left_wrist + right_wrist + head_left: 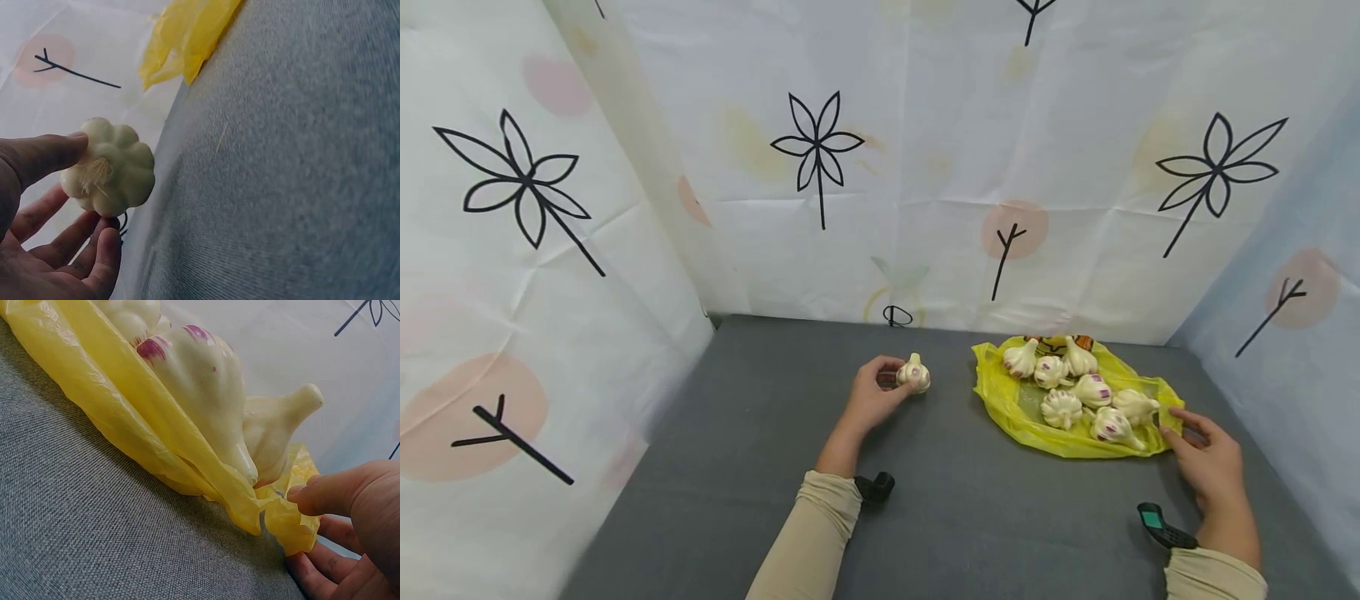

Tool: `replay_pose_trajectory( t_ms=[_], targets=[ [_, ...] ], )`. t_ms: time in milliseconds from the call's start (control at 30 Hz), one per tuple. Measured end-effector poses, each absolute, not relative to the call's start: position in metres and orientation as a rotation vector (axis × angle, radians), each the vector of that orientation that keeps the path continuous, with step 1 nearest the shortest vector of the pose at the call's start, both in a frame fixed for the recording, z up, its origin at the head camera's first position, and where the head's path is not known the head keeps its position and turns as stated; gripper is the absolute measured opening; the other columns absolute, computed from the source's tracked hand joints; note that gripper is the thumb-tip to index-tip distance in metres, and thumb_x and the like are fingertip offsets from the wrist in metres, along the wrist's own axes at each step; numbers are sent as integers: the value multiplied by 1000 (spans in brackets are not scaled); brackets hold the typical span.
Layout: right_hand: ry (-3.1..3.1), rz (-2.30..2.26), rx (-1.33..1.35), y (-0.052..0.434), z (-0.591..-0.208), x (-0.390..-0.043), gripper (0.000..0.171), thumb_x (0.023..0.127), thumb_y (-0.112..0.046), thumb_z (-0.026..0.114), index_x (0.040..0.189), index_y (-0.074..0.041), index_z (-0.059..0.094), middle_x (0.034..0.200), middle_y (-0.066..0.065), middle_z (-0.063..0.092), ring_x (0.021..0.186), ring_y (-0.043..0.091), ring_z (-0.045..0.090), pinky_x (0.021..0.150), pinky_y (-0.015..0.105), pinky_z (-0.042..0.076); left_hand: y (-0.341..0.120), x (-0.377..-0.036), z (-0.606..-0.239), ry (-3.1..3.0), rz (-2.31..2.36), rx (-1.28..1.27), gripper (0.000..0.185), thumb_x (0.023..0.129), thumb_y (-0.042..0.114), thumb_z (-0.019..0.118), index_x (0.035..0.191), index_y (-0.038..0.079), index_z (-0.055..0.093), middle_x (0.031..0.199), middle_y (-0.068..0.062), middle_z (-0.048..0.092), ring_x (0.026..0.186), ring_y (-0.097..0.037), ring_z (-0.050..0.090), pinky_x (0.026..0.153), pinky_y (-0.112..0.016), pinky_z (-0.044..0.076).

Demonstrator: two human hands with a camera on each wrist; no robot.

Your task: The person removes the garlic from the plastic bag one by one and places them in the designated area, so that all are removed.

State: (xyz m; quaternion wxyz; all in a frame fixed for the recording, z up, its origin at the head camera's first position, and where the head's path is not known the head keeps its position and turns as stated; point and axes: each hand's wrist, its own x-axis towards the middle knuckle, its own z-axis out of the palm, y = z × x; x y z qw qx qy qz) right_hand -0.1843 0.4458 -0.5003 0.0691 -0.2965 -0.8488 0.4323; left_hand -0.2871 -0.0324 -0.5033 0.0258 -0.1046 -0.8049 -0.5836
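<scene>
My left hand [878, 396] pinches a garlic bulb [913, 375] between thumb and fingers, left of the yellow plastic bag [1000, 417]. In the left wrist view the bulb [128, 165] shows its root end, with a tuft of dry roots facing the camera. My right hand [1213, 462] pinches the right edge of the bag, thumb on top and fingers beneath, as the right wrist view shows at the crumpled yellow edge [290, 528]. Several white garlic bulbs [1092, 390] with purple marks lie together on the spread bag.
A grey cloth-covered table [985, 517] lies under everything. White sheets [925, 167] printed with black leaf and twig drawings rise as walls at the back, left and right. Each wrist wears a small black camera [876, 487].
</scene>
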Motion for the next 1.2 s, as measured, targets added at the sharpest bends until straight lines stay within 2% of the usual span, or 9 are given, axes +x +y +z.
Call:
replay_pose_trajectory(
  t_ms=[200,367,400,500,600,733,933,1067,1200],
  targets=[
    [-2558,1320,-897,446,-500,-184,57,98,-44,53,150,-24,42,163,11,21,141,41,36,90,35,50,-34,-288,-504,-2564,-1765,-323,39,84,23,80,118,15,62,118,-9,64,105,-24,64,86,-39,56],
    [-2568,1337,-888,447,-502,-183,57,98,-44,53,151,-25,41,163,12,19,142,42,35,101,50,47,-37,-288,-505,-2599,-1748,-340,39,86,24,78,119,14,60,121,-10,62,109,-25,63,89,-41,55],
    [-2564,1343,-893,447,-502,-183,57,98,-44,53,150,-26,41,163,10,19,142,41,35,102,49,46,-38,-288,-505,-2602,-1749,-339,39,86,24,78,119,14,60,121,-10,62,110,-25,63,90,-41,55],
    [-2558,1342,-908,447,-501,-183,56,98,-43,54,150,-26,42,163,8,22,142,39,36,90,28,50,-40,-288,-505,-2609,-1738,-343,38,85,23,78,117,14,59,120,-10,62,109,-25,63,89,-41,55],
    [-2557,1337,-911,447,-500,-184,55,98,-43,54,150,-26,43,162,7,24,141,38,37,73,12,41,-41,-289,-504,-2616,-1730,-345,35,85,20,79,113,15,59,119,-8,62,109,-25,63,87,-40,55],
    [-2557,1332,-914,447,-501,-184,55,98,-43,54,149,-25,43,162,8,24,141,39,37,71,12,40,-42,-288,-505,-2617,-1708,-358,31,85,17,79,110,16,60,119,-7,63,110,-25,63,87,-40,56],
    [-2565,1323,-897,445,-502,-184,57,98,-43,53,150,-24,42,162,12,23,141,41,37,87,31,50,-42,-286,-504,-2624,-1682,-358,30,83,16,79,108,16,61,115,-7,64,108,-24,64,87,-41,56],
    [-2559,1352,-868,444,-500,-183,57,99,-44,51,152,-23,40,161,17,24,141,43,36,104,52,44,-42,-284,-503,-2640,-1671,-320,25,85,16,75,106,17,62,119,-7,63,112,-26,62,89,-44,55],
    [-2560,1356,-870,444,-500,-182,57,100,-44,51,152,-24,39,160,18,25,141,43,35,105,55,42,-40,-283,-503,-2670,-1632,-266,28,85,24,74,108,14,62,124,-7,60,117,-27,59,89,-47,53]
  ],
)
